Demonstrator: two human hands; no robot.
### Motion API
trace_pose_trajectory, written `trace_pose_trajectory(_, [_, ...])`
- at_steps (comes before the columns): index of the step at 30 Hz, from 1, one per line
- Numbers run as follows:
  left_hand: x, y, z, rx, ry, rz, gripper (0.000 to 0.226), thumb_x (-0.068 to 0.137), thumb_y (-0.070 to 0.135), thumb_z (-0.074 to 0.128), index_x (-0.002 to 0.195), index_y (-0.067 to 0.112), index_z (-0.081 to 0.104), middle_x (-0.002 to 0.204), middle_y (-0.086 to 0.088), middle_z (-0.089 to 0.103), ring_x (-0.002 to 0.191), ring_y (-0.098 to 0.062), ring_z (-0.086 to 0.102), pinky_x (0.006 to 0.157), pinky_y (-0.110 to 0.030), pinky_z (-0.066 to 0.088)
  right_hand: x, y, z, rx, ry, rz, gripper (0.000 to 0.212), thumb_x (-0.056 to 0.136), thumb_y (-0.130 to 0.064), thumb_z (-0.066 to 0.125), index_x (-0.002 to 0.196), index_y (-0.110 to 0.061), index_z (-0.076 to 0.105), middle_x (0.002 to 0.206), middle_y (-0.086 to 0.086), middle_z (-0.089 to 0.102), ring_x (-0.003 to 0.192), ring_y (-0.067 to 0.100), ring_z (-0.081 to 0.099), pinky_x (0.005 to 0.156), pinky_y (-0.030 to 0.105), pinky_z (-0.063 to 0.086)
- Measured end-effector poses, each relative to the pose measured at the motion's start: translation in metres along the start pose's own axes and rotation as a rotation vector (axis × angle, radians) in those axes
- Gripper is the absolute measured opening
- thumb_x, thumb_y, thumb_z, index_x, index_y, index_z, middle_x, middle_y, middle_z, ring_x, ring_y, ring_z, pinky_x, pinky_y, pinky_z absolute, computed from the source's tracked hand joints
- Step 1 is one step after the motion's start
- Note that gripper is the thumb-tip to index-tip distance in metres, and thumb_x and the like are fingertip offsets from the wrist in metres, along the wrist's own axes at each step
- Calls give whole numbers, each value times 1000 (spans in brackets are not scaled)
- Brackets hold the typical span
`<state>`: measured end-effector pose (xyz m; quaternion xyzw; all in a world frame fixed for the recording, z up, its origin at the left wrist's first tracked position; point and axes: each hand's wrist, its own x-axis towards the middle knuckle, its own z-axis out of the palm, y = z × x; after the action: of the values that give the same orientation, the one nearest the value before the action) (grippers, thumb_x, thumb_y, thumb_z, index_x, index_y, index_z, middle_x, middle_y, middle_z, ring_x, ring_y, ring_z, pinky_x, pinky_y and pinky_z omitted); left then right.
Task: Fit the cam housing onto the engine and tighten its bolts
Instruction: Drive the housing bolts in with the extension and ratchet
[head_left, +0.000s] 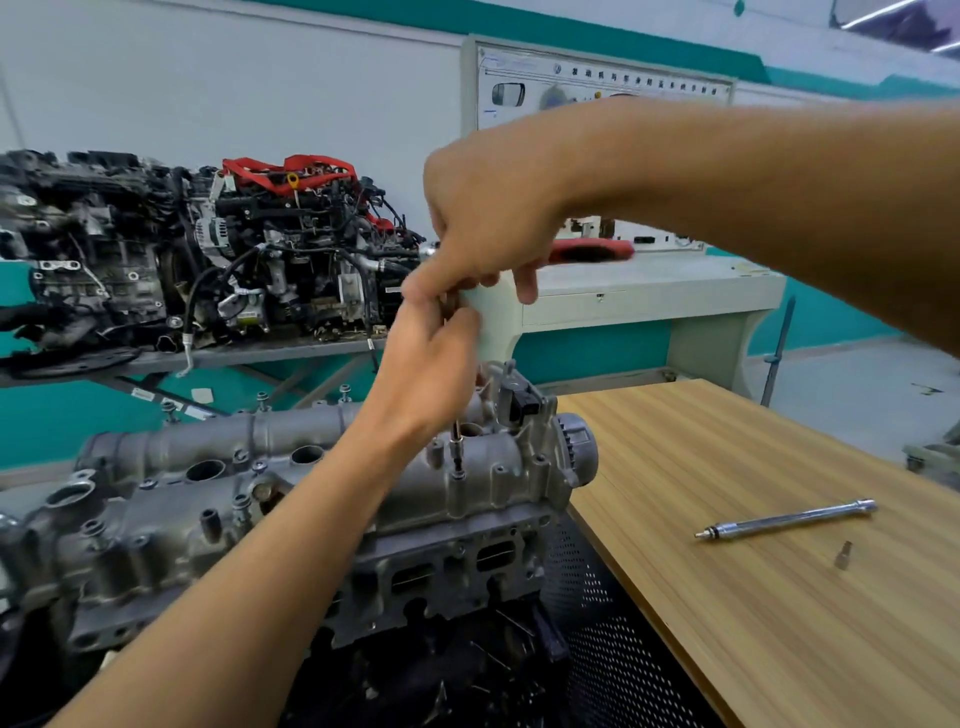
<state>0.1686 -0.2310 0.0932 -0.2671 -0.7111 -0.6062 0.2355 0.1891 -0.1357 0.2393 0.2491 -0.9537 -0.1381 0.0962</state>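
We see the wooden table (779, 597) filling the right side. Its near left edge runs just beside the engine (457, 566), with a perforated metal panel (597, 623) in the gap below. The cam housing (218, 441) sits on top of the engine, and its right end stops just short of the table edge. Behind it, other engines (208, 249) crowd a shelf, well apart from ours.

Both hands meet above the housing's right end. The left hand (431, 364) curls round the upper part of a slim driver (457, 447), which stands upright on a bolt (458, 474) in the housing. The right hand (488, 218) pinches the driver's top from above; our fingers hide that end.

An extension bar (784, 519) lies on the table, well in from the edge, with bare wood between. A small bit (845, 553) lies near it.
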Motion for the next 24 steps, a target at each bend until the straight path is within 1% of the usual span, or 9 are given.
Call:
trace_pose_trajectory(2, [7,11,10,-148,31,-85,23,93,10,43,72,20,38,53,12,34,48,-7,30,46,-31,29,6,6,13,80,134,-92,68,90,-71,46,72,-10,71,53,-4,67,48,10,58,53,28,44])
trace_pose_trajectory(5, [12,18,14,-310,18,-183,22,99,24,40,78,18,39,50,10,26,44,-8,20,40,-22,19,11,28,43,588,320,-178,60,102,-51,42,88,-5,77,84,12,75,75,21,66,78,32,52])
trace_pose_trajectory(7, [14,20,12,-304,-18,-217,42,102,49,36,70,22,39,50,8,25,44,-11,19,43,-23,16,15,43,58,818,389,-136,58,105,-41,41,91,4,74,87,21,71,77,20,62,82,36,51])
trace_pose_trajectory(9, [16,24,13,-230,-42,-253,59,97,69,28,60,24,34,51,6,26,44,-13,21,50,-30,17,17,53,66,784,427,-106,61,106,-36,42,84,18,61,75,24,54,72,26,47,73,44,42])
trace_pose_trajectory(11, [19,27,17,-157,-8,-292,67,93,77,28,50,26,30,48,6,28,43,-14,25,53,-34,20,18,57,67,677,460,-89,60,106,-34,43,66,11,49,65,12,38,64,22,35,66,34,29])
trace_pose_trajectory(14, [28,29,15,-173,143,-370,72,96,61,38,36,23,35,41,7,30,36,-15,28,48,-27,27,7,53,63,521,524,63,65,103,-47,41,47,-15,33,42,-8,28,43,10,27,56,30,24])
trace_pose_trajectory(17, [40,30,13,-230,212,-440,46,95,44,40,54,22,36,42,6,27,35,-15,23,40,-22,23,-17,42,63,461,541,174,60,100,-48,48,56,-7,55,49,-2,46,49,16,40,57,31,38])
trace_pose_trajectory(20, [51,30,25,-179,206,-433,33,92,32,40,61,21,35,43,5,30,37,-15,23,42,-20,20,-56,21,66,336,682,245,35,91,-43,54,77,-16,72,70,-2,68,66,15,62,63,33,52])
trace_pose_trajectory(24, [52,34,30,-214,193,-429,30,91,23,41,61,23,37,49,3,33,41,-14,24,44,-20,19,-81,4,77,722,884,56,27,89,-29,57,69,-17,72,58,-3,66,51,10,64,44,23,45])
